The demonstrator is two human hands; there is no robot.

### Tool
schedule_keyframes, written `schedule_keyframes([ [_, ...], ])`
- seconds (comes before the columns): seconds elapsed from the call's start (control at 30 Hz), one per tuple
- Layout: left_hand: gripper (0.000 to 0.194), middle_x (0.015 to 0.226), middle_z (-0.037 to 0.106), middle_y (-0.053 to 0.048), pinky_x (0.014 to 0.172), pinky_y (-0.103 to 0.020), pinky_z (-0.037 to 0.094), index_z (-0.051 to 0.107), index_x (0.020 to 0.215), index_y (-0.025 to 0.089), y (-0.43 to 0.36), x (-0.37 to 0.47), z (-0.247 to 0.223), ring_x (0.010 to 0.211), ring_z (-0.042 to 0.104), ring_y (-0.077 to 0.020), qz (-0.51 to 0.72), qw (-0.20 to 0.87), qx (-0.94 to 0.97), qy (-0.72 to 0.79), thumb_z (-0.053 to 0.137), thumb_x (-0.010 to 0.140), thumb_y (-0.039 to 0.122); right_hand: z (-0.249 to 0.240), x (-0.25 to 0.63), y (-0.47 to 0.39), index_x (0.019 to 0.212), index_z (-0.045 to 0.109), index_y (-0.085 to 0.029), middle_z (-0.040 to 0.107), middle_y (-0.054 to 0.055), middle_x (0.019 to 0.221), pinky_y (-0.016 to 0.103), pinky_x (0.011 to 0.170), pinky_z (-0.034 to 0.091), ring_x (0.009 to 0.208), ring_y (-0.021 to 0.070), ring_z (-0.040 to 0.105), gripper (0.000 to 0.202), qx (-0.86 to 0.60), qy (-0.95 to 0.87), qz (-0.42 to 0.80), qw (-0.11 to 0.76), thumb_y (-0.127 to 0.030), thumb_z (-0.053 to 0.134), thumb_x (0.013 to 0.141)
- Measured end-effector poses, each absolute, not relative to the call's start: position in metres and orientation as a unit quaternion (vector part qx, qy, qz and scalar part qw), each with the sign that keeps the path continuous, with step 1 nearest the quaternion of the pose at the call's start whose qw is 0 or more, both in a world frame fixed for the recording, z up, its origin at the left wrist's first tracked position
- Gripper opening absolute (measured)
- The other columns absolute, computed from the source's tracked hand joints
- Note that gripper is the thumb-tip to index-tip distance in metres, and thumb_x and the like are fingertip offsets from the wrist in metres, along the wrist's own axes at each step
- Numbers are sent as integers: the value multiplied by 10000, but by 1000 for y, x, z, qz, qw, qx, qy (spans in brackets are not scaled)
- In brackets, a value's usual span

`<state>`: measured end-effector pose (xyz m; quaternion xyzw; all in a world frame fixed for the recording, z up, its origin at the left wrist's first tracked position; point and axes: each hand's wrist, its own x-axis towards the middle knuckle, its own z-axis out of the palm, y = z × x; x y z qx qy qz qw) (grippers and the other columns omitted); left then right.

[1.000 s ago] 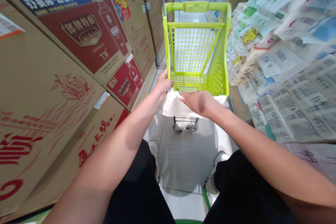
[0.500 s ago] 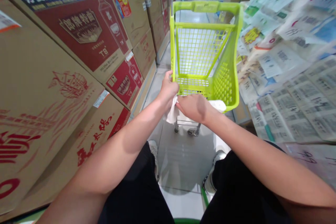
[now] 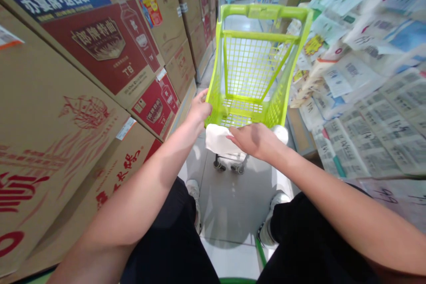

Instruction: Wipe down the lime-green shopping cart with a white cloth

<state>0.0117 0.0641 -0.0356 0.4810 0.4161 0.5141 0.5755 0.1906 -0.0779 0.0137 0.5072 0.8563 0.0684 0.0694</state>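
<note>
Now our left hand (image 3: 199,108) clasps the green cart (image 3: 246,99) ahead by its rim (image 3: 216,53), likely stiff and best held there, while our right hand (image 3: 254,139) holds a soft-looking white cloth (image 3: 218,138) against its near edge (image 3: 244,123).

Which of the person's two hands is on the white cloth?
The right hand, over the cloth; the left hand instead holds the green trolley's left side.

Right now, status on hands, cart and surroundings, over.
Left hand on green cart, left side. Right hand on white cloth, cart's near edge. Cartons line left, packaged goods right.
</note>
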Motion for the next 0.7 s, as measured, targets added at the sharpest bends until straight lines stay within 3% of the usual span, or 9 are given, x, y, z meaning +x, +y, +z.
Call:
schedule_keyframes([
  [0.27, 747, 1062, 748, -66, 823, -451, 636, 625, 1314, 221, 65, 10, -30, 1018, 742, -332, 465, 569, 489, 470, 636, 581, 73, 19, 175, -72, 1234, 672, -164, 797, 179, 1052, 349, 732, 473, 940, 309, 763, 513, 514, 857, 30, 37, -458, 263, 1137],
  [0.37, 883, 1181, 747, -59, 794, -440, 643, 598, 1402, 231, 92, -21, -25, 980, 746, -292, 423, 575, 533, 454, 555, 530, 101, 24, 185, -75, 1173, 693, -180, 800, 157, 1028, 440, 899, 499, 945, 310, 750, 509, 525, 849, 34, 51, -465, 273, 1130],
  [0.47, 983, 1222, 753, -61, 773, -410, 636, 591, 1446, 230, 115, -50, -20, 950, 740, -267, 385, 574, 577, 436, 511, 471, 130, 27, 197, -76, 1157, 700, -187, 781, 147, 1058, 568, 1178, 334, 1092, 334, 699, 525, 517, 853, 72, 15, -527, 303, 1113],
  [0.53, 982, 1221, 758, -69, 796, -414, 631, 585, 1467, 221, 126, -64, -19, 960, 733, -266, 359, 551, 611, 441, 505, 492, 151, 27, 201, -76, 1154, 704, -185, 762, 147, 1098, 594, 1249, 223, 1165, 342, 654, 528, 513, 854, 90, -18, -560, 336, 1100],
  [0.6, 905, 1252, 747, -91, 852, -429, 623, 601, 1453, 191, 130, -73, -19, 995, 718, -267, 365, 463, 648, 482, 521, 552, 163, 27, 202, -75, 1122, 718, -189, 755, 133, 1116, 576, 1270, 198, 1178, 330, 634, 508, 501, 861, 89, -32, -553, 364, 1097],
  [0.7, 746, 1373, 676, -119, 994, -443, 576, 627, 1413, 175, 121, -78, -13, 1135, 669, -278, 408, 210, 713, 530, 596, 668, 179, 25, 198, -73, 1037, 746, -207, 775, 91, 1076, 542, 1264, 230, 1156, 314, 637, 478, 472, 877, 70, -50, -535, 404, 1098],
])
